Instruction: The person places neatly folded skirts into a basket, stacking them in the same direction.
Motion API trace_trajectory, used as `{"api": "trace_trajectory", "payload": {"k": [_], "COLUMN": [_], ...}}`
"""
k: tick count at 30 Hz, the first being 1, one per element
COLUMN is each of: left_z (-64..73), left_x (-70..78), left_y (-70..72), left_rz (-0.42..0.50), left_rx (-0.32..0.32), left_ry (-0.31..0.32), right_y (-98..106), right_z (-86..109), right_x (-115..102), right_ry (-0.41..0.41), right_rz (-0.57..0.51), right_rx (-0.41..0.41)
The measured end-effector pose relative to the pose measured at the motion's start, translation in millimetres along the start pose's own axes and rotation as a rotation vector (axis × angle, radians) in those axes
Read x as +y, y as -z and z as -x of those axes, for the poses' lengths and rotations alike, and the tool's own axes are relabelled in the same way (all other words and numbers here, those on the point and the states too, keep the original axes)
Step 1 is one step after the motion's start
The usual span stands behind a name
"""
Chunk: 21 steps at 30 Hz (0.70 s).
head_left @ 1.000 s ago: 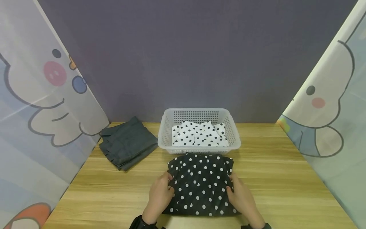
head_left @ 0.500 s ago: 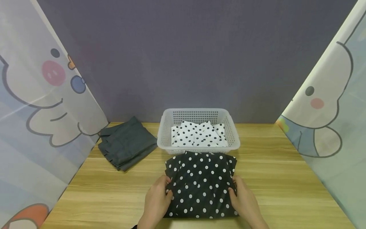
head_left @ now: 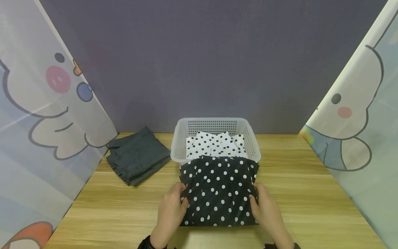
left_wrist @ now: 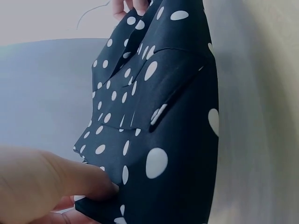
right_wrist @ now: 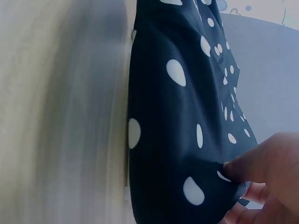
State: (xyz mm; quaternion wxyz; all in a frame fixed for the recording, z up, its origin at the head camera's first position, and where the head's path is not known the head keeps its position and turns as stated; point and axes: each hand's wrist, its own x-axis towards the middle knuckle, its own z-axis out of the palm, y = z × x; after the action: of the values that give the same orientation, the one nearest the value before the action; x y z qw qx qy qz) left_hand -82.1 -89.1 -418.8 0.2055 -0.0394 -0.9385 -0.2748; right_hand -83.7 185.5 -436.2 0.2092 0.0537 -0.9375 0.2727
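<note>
A folded black cloth with white polka dots [head_left: 217, 193] hangs between my two hands, its far edge overlapping the basket's front rim in the head view. My left hand [head_left: 170, 210] pinches its left side, thumb on top and fingers beneath. On the opposite side my right hand [head_left: 266, 211] grips it the same way, and the right wrist view shows the thumb [right_wrist: 247, 165] pressing into the fabric. Layered folds show along the cloth in the left wrist view. Behind it stands a white plastic basket [head_left: 216, 121], holding folded white cloth with black dots [head_left: 214, 147].
A folded dark grey cloth [head_left: 140, 155] lies on the wooden table [head_left: 311, 193], left of the basket. A grey panel [head_left: 205, 62] rises behind the table. Cartoon-printed sheets [head_left: 46, 138] flank both sides.
Both hands have brought the dotted black cloth forward, up to the basket's front rim, which it now covers in part. The basket and grey cloth stay put.
</note>
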Motion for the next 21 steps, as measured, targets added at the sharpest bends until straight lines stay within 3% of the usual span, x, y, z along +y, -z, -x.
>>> {"api": "trace_trajectory", "payload": {"k": [12, 21], "left_z": [-29.3, -53.5], "left_x": [0.6, 3.6], "left_y": [2.3, 3.7], "left_rz": [0.002, 0.016], "left_rx": [-0.008, -0.044], "left_ry": [-0.041, -0.023], "right_y": [4.7, 8.5], "right_z": [-27.7, -52.3], "right_x": [-6.7, -7.5], "right_ry": [0.114, 0.09], "right_rz": [0.009, 0.008], "right_rx": [0.068, 0.033]}}
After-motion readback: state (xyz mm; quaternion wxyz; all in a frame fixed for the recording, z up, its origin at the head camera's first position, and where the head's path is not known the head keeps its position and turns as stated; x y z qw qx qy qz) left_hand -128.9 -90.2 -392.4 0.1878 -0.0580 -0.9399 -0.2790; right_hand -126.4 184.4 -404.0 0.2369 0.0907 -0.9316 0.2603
